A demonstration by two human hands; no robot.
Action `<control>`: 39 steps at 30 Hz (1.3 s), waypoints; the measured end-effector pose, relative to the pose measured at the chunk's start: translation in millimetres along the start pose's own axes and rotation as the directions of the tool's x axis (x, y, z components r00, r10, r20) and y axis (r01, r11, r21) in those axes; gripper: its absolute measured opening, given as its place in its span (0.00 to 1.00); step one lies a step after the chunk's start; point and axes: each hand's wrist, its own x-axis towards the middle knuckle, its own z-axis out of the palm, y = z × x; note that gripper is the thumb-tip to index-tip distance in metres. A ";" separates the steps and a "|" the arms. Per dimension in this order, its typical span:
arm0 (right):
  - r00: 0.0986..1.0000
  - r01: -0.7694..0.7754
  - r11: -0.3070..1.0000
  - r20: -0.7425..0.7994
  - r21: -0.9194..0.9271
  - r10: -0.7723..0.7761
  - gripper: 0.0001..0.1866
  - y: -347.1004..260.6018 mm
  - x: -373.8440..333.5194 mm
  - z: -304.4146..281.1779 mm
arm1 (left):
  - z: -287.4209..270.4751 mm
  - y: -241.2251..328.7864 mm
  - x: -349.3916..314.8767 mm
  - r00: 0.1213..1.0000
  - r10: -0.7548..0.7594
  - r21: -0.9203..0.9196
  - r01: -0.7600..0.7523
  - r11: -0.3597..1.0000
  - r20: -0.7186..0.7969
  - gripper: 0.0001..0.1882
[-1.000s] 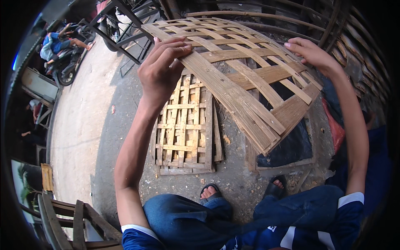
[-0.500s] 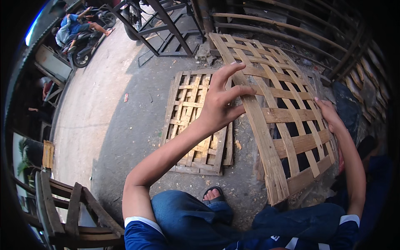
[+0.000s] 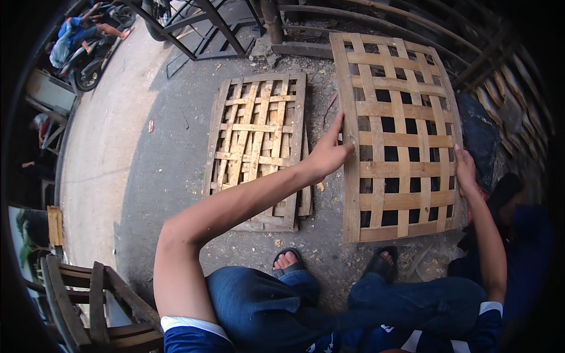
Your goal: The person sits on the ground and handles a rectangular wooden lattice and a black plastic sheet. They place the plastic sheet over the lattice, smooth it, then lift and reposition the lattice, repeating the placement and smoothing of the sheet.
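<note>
1 rectangular, pale-brown woven-wood panel (image 3: pixel 406 140), right of similar stacked panels (image 3: pixel 254 127)

left hand (image 3: pixel 327 156): fingers parted at its left edge. right hand (image 3: pixel 465 170): fingers partly hidden at its right edge. whether either grips, i cannot tell.

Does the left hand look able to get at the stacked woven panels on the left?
Probably yes: the left hand is at the edge of the other panel, and only its own forearm crosses above the stack.
</note>
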 end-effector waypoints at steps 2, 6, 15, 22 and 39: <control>1.000 0.008 0.997 0.014 0.078 -0.009 0.29 16.5 -5.0 -1.6 | -1.2 -9.4 11.9 0.999 0.019 0.005 -0.020 1.000 0.046 0.46; 1.000 0.002 0.999 -0.030 0.053 0.000 0.26 28.0 -16.9 -1.3 | 7.6 -10.3 23.4 0.996 -0.065 0.041 0.063 0.997 0.062 0.45; 0.994 -0.072 0.991 -0.085 -0.109 0.063 0.30 56.4 -11.3 -7.6 | 24.0 -26.1 41.7 0.997 -0.051 0.107 0.045 0.993 0.052 0.43; 0.992 -0.052 0.954 -0.125 -0.296 0.015 0.31 55.6 -6.1 0.0 | 21.1 -31.9 36.0 0.991 -0.129 0.303 0.113 0.946 0.035 0.41; 0.982 0.003 0.863 -0.163 -0.505 -0.098 0.36 93.6 1.4 11.1 | 19.0 -30.5 34.0 0.987 -0.145 0.438 0.098 0.893 0.075 0.42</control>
